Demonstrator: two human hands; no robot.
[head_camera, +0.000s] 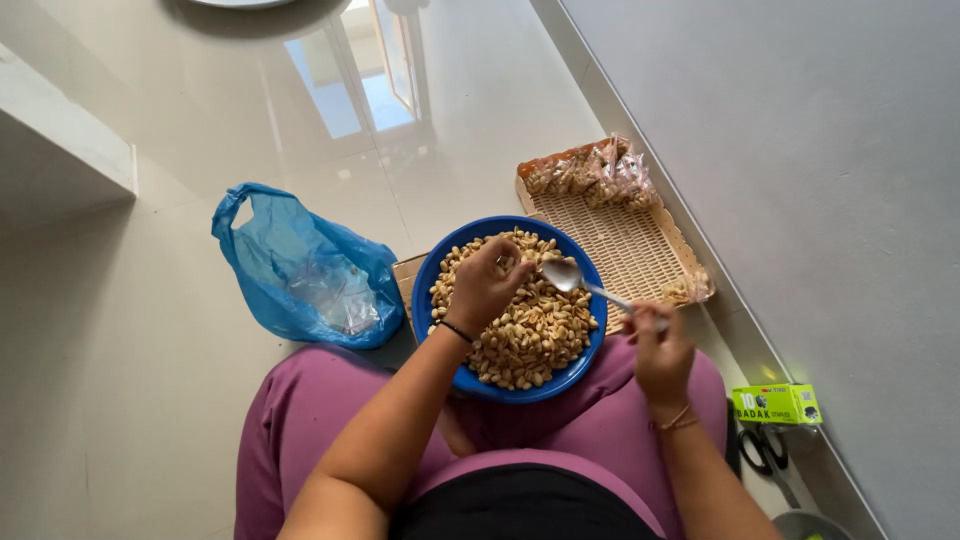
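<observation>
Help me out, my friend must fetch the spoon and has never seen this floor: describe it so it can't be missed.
Start at the big blue bowl of peanuts on the seated person's lap. The spoon hangs over the bowl's far right side, its handle held in the right hand. It is the only shiny metal thing there, while the left hand rests in the nuts beside it.

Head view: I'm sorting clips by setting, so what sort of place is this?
Probably a home floor used for packing snacks: glossy pale tiled floor, round blue bowl of peanuts on the seated person's lap, flat woven tray holding small filled clear packets.
</observation>
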